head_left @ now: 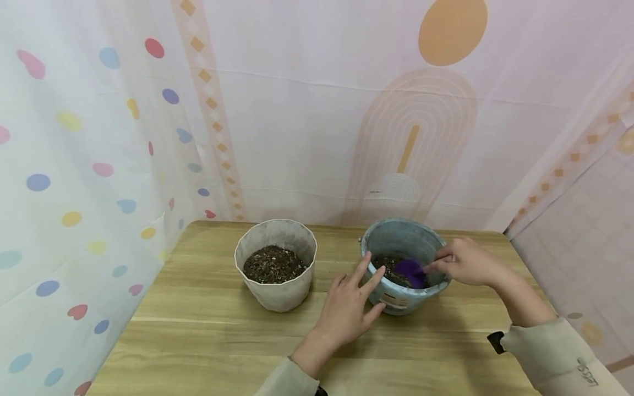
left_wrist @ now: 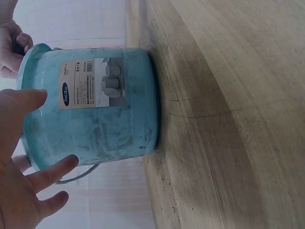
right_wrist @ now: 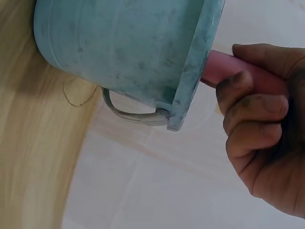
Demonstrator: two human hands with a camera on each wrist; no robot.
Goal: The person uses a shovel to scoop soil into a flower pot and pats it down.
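A blue bucket [head_left: 396, 301] with dark soil [head_left: 388, 269] in it stands at the right of the table. My right hand [head_left: 468, 263] grips the pink handle [right_wrist: 248, 74] of a trowel over the bucket's right rim. The trowel's purple blade [head_left: 410, 272] lies down inside against the soil. Fingers spread, my left hand [head_left: 344, 308] is at the bucket's front left side, around the rim. In the left wrist view the bucket's label [left_wrist: 90, 83] faces that hand [left_wrist: 19, 167]. Whether all its fingers touch the bucket I cannot tell.
A whitish pot [head_left: 279, 294] with a faceted rim, holding dark soil, stands on the wooden table [head_left: 198, 330] left of the bucket. Patterned curtains [head_left: 297, 137] hang behind and at both sides. The bucket's wire handle [left_wrist: 78, 176] hangs at its side.
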